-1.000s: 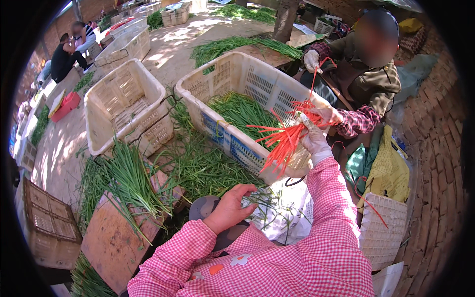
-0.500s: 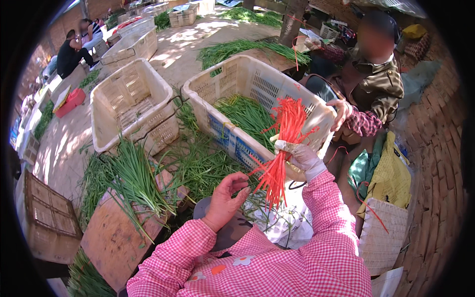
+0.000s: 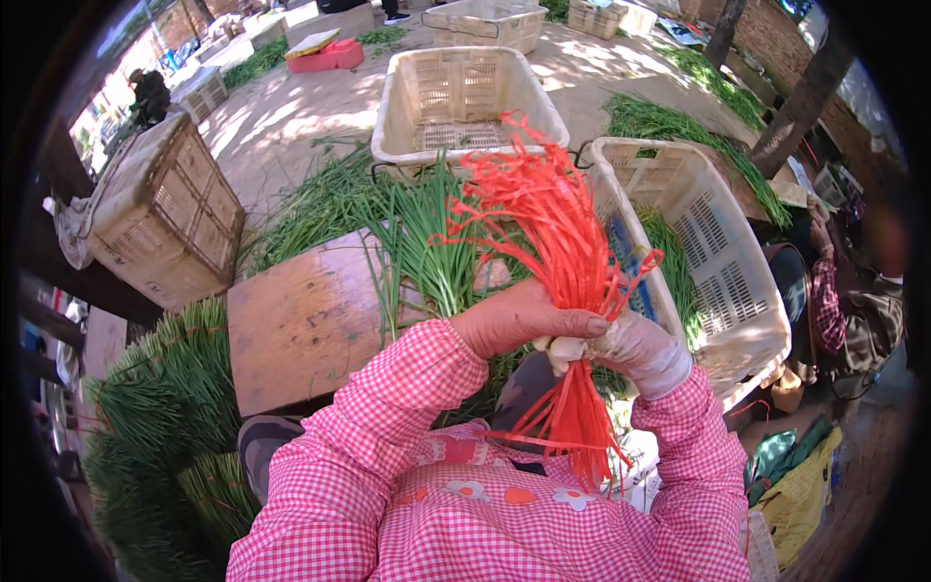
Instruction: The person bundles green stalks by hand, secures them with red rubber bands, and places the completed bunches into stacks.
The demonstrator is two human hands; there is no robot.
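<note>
A bundle of red plastic ties (image 3: 558, 218) is held upright in front of my chest, its loose ends fanning out above and below the grip. My bare left hand (image 3: 519, 320) is closed around the middle of the bundle, thumb across the front. Close against it, my right hand (image 3: 635, 351), in a whitish glove, grips the same bundle from the other side. Behind the ties, a loose heap of long green chives (image 3: 438, 242) lies on the edge of a worn wooden board (image 3: 305, 315).
Crates stand ahead: an off-white one (image 3: 388, 107) and another at right (image 3: 722, 388) with greens inside. A brownish crate (image 3: 208, 218) is at left, above tied green bundles (image 3: 155, 407). A co-worker (image 3: 863, 320) sits at far right. A tree trunk (image 3: 800, 112) rises beyond.
My left hand has come over to the red ties and closed on them beside my right hand. My view has turned left, so the crates and the co-worker appear farther right.
</note>
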